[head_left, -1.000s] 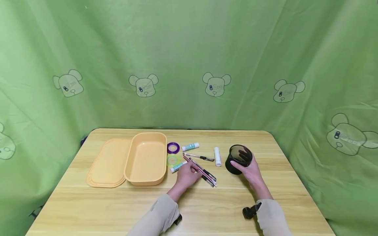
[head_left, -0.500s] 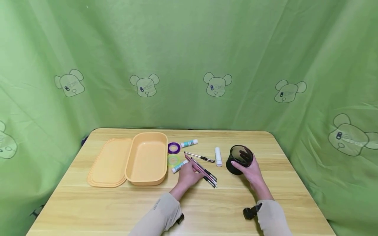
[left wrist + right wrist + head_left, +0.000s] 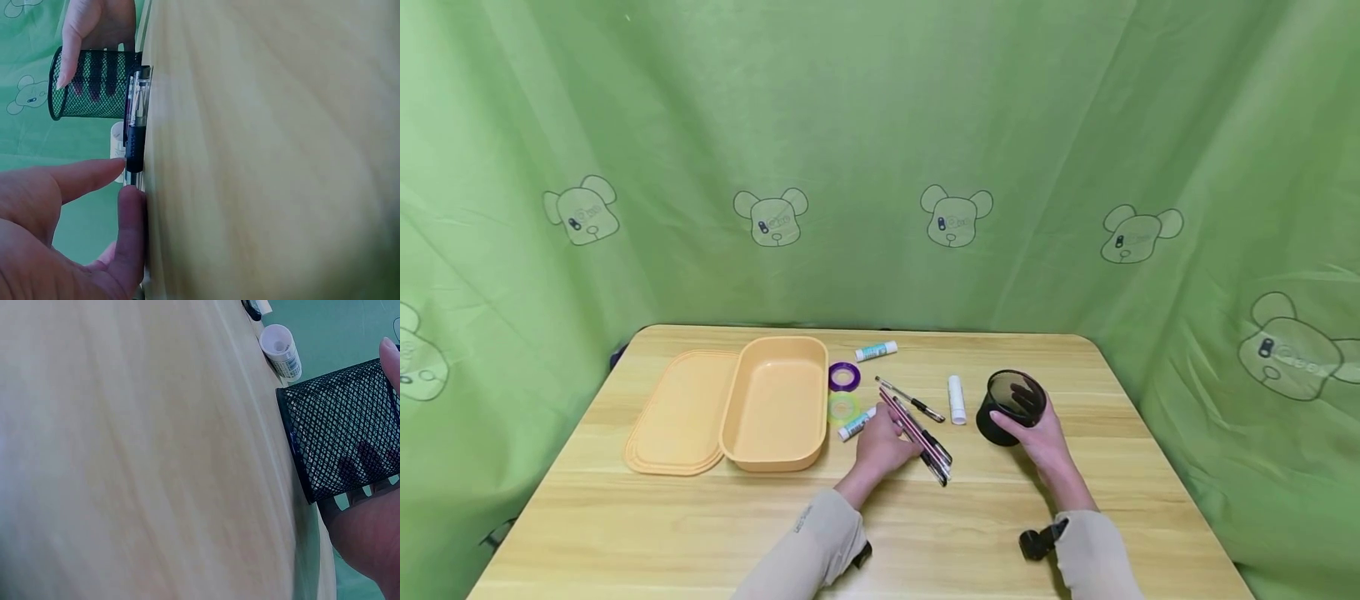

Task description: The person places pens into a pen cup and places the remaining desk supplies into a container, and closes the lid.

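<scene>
My left hand (image 3: 882,450) pinches a small bundle of pens (image 3: 931,447) between thumb and fingers, close over the table. The bundle mixes clear pens with black grips and thin dark-red sticks. In the left wrist view, a clear-capped pen (image 3: 136,140) lies along the tabletop at the fingertips. My right hand (image 3: 1043,443) grips a black mesh pen holder (image 3: 344,428) around its side; it stands upright. A separate pen (image 3: 912,399) lies just behind the bundle. One glue stick (image 3: 857,423) lies beside the left hand, partly covered by it.
A white glue stick (image 3: 957,400) lies between the bundle and the pen holder. Farther back is another glue stick (image 3: 876,351). Purple (image 3: 844,364) and yellow-green tape rolls (image 3: 843,408) sit against an orange box (image 3: 775,464); its lid (image 3: 677,412) is at left.
The back glue stick has moved away toward the far edge. The separate pen has swung to a steeper angle, nearer the bundle. My left hand has shifted slightly; the right keeps its grip.
</scene>
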`<state>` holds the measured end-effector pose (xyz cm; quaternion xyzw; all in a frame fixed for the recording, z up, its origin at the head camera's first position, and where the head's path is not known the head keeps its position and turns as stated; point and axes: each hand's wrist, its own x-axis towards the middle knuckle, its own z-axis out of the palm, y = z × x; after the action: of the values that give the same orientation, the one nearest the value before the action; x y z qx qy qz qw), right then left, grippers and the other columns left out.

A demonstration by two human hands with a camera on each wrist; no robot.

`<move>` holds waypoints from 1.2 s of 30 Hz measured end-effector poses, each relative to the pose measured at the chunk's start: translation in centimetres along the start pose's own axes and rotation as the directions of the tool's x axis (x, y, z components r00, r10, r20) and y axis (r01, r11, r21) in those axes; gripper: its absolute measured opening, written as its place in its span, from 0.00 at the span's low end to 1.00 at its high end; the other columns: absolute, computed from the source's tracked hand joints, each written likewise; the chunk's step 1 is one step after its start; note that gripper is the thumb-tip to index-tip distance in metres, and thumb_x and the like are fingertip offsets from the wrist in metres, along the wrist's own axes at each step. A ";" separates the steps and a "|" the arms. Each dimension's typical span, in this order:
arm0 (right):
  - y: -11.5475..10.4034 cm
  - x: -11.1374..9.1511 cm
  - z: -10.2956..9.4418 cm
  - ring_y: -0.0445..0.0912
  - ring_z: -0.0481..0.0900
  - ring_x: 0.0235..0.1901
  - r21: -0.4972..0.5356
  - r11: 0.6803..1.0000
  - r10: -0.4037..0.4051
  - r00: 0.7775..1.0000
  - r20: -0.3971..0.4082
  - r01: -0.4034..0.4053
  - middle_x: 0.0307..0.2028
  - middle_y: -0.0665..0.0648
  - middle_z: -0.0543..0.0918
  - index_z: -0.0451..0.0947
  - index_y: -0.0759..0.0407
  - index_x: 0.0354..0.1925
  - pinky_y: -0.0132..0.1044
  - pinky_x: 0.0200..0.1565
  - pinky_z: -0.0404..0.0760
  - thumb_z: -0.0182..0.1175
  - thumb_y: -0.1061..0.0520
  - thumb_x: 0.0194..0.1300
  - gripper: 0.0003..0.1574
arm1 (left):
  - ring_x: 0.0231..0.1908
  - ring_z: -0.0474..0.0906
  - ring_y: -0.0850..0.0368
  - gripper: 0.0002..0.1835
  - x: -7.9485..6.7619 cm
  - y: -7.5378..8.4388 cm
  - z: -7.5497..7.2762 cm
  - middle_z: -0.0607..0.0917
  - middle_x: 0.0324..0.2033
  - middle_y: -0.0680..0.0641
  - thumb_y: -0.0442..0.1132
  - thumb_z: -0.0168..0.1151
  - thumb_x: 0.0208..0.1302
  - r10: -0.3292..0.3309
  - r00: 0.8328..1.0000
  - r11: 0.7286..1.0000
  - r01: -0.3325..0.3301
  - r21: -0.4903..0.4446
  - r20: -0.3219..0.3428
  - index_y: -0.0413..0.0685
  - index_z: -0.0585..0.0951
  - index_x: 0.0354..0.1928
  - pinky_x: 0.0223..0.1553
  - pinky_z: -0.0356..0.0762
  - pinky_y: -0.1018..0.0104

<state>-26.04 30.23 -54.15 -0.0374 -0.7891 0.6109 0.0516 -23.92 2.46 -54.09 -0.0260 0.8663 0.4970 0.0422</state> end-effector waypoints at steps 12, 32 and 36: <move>-0.2 -0.3 -0.2 0.60 0.58 0.77 -0.002 1.000 0.002 1.000 0.011 -0.002 0.78 0.66 0.60 0.44 0.56 0.83 0.57 0.79 0.55 0.75 0.57 0.63 0.65 | 0.36 0.79 0.51 0.37 0.3 0.4 0.7 0.82 0.39 0.48 0.43 0.85 0.44 -0.037 0.999 0.995 0.037 0.088 0.002 0.42 0.73 0.53 0.41 0.82 0.56; 0.2 -0.2 -0.2 0.60 0.59 0.77 -0.011 1.000 -0.012 0.999 0.044 0.013 0.78 0.66 0.61 0.44 0.52 0.83 0.10 0.55 0.65 0.74 0.55 0.65 0.63 | 0.37 0.78 0.53 0.29 0.1 -0.1 -0.3 0.83 0.40 0.46 0.31 0.80 0.44 0.017 1.000 1.000 -0.017 0.012 0.020 0.39 0.78 0.50 0.45 0.85 0.58; 0.2 -0.2 -0.1 0.60 0.59 0.77 0.006 1.000 -0.016 0.999 0.046 0.016 0.78 0.65 0.61 0.45 0.51 0.83 0.09 0.55 0.65 0.74 0.56 0.65 0.62 | 0.37 0.78 0.54 0.28 0.0 -0.1 -0.5 0.84 0.39 0.46 0.30 0.81 0.42 0.016 1.000 1.000 -0.015 -0.007 0.022 0.40 0.79 0.48 0.44 0.85 0.60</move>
<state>-25.82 30.37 -54.32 -0.0169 -0.7887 0.6133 0.0386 -23.94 1.95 -53.94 -0.0140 0.8642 0.5006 0.0478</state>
